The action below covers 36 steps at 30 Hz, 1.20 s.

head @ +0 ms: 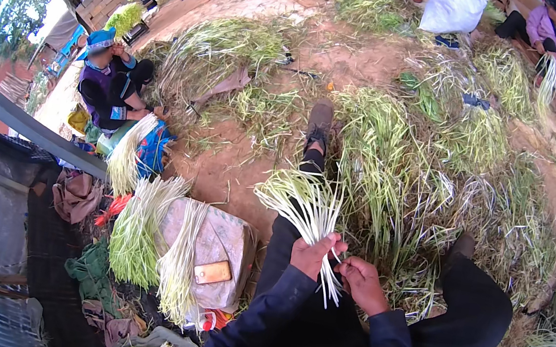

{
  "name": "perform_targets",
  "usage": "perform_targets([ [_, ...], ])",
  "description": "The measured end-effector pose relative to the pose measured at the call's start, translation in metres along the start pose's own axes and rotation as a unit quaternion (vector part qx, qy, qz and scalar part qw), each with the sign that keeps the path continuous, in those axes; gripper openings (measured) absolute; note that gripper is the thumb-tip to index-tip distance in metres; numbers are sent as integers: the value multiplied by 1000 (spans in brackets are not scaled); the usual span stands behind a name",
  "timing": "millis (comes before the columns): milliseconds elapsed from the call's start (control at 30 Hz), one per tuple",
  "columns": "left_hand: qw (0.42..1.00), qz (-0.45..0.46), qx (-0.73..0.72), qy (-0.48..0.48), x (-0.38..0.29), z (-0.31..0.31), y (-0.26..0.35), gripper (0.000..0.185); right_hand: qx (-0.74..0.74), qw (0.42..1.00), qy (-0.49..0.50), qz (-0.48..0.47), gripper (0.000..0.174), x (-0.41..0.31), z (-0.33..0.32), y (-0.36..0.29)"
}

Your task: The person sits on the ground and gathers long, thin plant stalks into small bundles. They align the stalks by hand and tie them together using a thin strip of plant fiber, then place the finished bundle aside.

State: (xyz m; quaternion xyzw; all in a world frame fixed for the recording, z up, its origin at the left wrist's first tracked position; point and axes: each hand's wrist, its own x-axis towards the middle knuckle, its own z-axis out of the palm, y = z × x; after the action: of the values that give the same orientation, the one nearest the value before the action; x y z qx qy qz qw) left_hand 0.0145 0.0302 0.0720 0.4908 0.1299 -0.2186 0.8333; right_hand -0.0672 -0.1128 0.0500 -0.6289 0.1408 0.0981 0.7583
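Note:
My left hand (316,254) is closed around a bunch of long pale green-white stalks (308,206), probably garlic chives, above my lap. The leafy ends fan out up and to the left, and the white ends stick out below the fist. My right hand (361,284) is just right of the bunch, thumb and fingertips pinched together by the stalks; whether it grips a single stalk cannot be told. To the left, more stalk bundles (141,230) lie on and beside a cloth-covered block (231,221), with a phone (213,272) on top.
Loose stalks and leaves (384,164) cover much of the dirt ground around my shoes. A person in a blue cap (106,78) sits at the left by a stalk bundle (129,154). Another person (549,34) holds stalks at the upper right, near a white sack (453,7). A curved grey bar (28,118) crosses the left side.

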Motion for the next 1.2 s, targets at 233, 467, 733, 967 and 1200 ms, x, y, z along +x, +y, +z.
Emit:
perform_targets([
  [233, 999, 35, 19, 9, 2, 2, 35, 19, -41, 999, -11, 3, 17, 10, -4, 33],
  [467, 986, 25, -142, -85, 36, -65, 64, 32, -349, 933, 75, 47, 21, 14, -53, 112],
  [733, 958, -104, -146, -224, 51, -92, 7, 40, -195, 934, 292, 72, 14, 38, -90, 141],
  [967, 970, -81, -102, -207, 61, -82, 15, 31, -46, 858, 494, 133, 12, 65, -171, 167],
  [1200, 972, -82, -94, -198, 66, -73, 15, 33, -325, 848, 327, 261, 19, 61, -145, 217],
])
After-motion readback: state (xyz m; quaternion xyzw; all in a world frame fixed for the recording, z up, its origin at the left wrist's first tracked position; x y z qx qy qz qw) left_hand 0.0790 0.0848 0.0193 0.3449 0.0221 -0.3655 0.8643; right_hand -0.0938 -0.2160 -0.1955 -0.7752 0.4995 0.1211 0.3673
